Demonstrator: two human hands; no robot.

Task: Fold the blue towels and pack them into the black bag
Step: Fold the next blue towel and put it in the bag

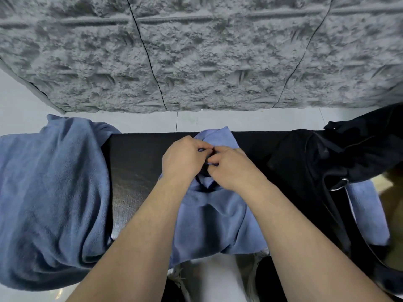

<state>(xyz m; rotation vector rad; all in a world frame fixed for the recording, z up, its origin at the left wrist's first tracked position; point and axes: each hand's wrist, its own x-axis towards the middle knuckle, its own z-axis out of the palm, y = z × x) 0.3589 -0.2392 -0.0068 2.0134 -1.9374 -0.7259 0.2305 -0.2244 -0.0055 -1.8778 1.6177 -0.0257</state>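
A blue towel point(214, 223) lies across the middle of the black bench point(135, 162), its near end hanging over the front edge. My left hand point(184, 159) and my right hand point(231, 168) meet over its far part, and both pinch the cloth between curled fingers. A large heap of blue towels point(52, 197) covers the bench's left end. The black bag point(322, 171) sits at the right, with another blue towel point(366, 212) showing beneath it. The bag's opening is hard to make out.
A grey rough-textured wall panel point(196, 53) rises behind the bench, with a pale floor strip point(152, 122) between them. Bag straps point(353, 232) trail down at the right. A pair of light shoes point(181, 277) shows below the bench edge.
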